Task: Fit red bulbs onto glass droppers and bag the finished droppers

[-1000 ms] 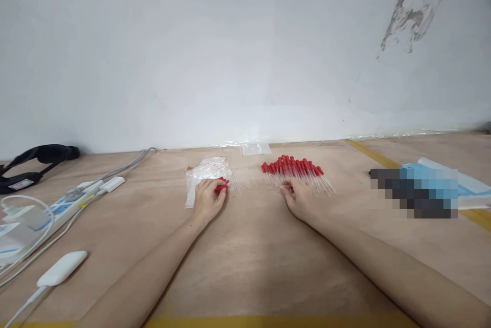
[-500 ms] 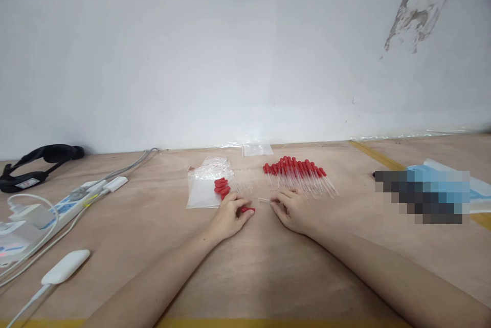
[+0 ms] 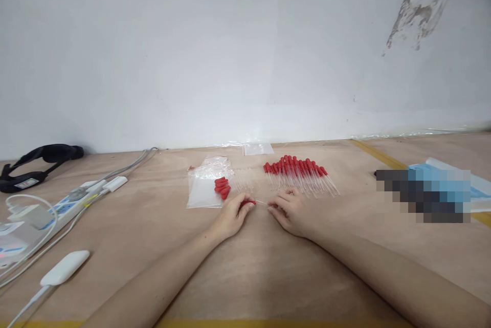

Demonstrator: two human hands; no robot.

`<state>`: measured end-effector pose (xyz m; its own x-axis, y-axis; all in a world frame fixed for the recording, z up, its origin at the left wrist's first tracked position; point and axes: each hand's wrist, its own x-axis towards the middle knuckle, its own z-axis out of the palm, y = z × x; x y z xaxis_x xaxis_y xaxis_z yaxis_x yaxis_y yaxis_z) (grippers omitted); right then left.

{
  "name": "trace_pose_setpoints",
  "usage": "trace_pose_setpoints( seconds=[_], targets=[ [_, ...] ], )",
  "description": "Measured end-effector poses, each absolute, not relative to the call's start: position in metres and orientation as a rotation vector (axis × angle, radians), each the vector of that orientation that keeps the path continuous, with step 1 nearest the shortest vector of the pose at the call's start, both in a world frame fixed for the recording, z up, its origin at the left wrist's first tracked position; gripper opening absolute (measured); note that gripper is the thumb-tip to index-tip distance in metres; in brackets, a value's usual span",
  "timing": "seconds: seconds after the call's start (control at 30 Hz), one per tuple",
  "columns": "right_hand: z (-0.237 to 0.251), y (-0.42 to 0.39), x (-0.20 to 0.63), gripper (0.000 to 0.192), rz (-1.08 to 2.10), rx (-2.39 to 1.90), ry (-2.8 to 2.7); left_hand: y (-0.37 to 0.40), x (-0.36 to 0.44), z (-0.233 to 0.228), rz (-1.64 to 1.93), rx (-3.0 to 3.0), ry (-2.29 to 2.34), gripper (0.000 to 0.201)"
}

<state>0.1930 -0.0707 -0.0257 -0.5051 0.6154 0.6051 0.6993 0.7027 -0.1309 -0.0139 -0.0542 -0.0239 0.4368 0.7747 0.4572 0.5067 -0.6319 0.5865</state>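
Note:
My left hand (image 3: 235,214) pinches a red rubber dropper bulb (image 3: 248,203), mostly covered by the fingers. Between thumb and fingers, my right hand (image 3: 288,210) grips a thin clear dropper tube (image 3: 262,202). The tube's left end meets the open end of the bulb; how far it sits inside I cannot tell. Several loose red bulbs (image 3: 222,187) lie on a clear plastic bag (image 3: 199,192) just beyond my left hand. Bare clear tubes (image 3: 243,180) rest beside them. Past my right hand, droppers with red bulbs (image 3: 295,167) lie side by side in a row.
A power strip (image 3: 63,210) with plugs and cables runs along the left, near a white cabled device (image 3: 66,267) and a black headset (image 3: 42,159). A small plastic bag (image 3: 258,149) lies by the wall. At right is a blue item (image 3: 441,179), partly pixelated.
My hands have come closer together. The tube in my right hand, apart from the red bulb before, now reaches its mouth. The bulb has risen slightly within my left fingers.

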Motion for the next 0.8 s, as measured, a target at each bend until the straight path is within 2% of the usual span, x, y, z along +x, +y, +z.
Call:
trace_pose_setpoints(
  seconds=[0.27,0.6,0.8],
  targets=[
    [-0.034,-0.068,0.191,0.017,-0.211,-0.88,-2.268,-0.051,-0.014,-0.035,1.023,2.039,1.001,0.019],
    [-0.026,-0.072,0.193,0.023,-0.088,-0.889,-2.353,-0.054,-0.018,-0.034,0.988,2.069,0.985,0.02],
    [-0.025,-0.067,0.2,0.024,-0.215,-0.863,-2.417,-0.061,-0.017,-0.027,0.87,2.3,1.035,0.019]
  ],
)
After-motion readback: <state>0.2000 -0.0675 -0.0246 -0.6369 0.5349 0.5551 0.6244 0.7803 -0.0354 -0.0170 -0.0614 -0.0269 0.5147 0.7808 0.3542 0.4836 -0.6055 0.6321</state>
